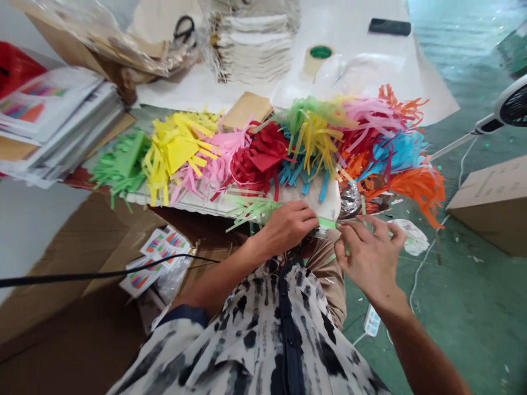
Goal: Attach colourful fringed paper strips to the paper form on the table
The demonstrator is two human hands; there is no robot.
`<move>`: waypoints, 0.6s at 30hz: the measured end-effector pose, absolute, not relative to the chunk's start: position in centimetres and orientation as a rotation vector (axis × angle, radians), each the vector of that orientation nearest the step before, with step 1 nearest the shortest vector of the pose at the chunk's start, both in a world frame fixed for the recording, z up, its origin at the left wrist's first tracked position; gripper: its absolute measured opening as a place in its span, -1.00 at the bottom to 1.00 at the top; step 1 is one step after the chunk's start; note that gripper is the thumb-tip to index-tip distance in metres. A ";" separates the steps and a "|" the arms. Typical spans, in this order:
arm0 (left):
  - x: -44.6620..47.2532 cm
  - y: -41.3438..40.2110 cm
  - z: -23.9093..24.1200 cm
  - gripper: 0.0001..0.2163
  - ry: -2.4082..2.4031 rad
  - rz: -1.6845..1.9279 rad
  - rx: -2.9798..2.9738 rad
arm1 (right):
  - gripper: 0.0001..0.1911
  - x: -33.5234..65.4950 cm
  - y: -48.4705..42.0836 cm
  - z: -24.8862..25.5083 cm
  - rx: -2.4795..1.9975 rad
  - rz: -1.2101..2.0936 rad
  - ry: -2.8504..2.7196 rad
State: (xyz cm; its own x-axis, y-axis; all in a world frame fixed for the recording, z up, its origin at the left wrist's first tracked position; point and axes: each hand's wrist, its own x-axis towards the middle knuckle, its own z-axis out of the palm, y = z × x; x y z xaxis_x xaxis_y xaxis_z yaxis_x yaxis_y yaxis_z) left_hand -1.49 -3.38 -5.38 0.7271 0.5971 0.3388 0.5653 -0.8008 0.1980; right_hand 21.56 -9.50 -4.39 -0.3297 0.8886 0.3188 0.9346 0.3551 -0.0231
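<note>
A light green tissue-paper tassel [255, 209] lies at the table's front edge, its cut fringe spread to the left. My left hand [290, 226] is closed over it, fingers curled down. From under those fingers a narrow flat green band [327, 223] runs across to my right hand [368, 249], whose thumb and fingertips pinch its far end. The other fingers of that hand are bent and apart. Just behind my hands lie fringed paper bunches: green [123, 162], yellow [181, 151], pink [222, 148], red [265, 151], blue [294, 174] and orange [420, 189].
Behind the bunches are a stack of white cords [257, 49], a tape roll [319, 57], black-handled scissors [184, 28] and a dark phone-like object [389, 27]. Printed sheets [53, 109] are piled at left. A carton [494, 203], fan [513, 104] and power strip [372, 321] stand at right.
</note>
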 end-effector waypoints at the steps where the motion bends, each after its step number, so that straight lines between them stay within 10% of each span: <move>1: -1.1 -3.1 -5.7 -0.82 0.949 0.579 2.842 | -0.80 21.3 -9.3 -4.2 -1.625 -0.234 -2.346; 18: -2.0 -1.5 -5.9 -0.86 1.173 0.522 2.730 | -0.78 21.1 -7.1 -5.6 -1.631 -0.022 -2.310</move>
State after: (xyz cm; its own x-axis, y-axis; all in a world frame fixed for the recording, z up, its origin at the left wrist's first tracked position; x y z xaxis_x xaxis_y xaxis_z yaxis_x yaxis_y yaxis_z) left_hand -2.01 -1.50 -5.95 0.6392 0.7224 0.2637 0.6792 -0.6911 0.2470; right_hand 21.11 -7.11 -5.64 -0.3022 0.9168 0.2610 0.9217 0.3509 -0.1655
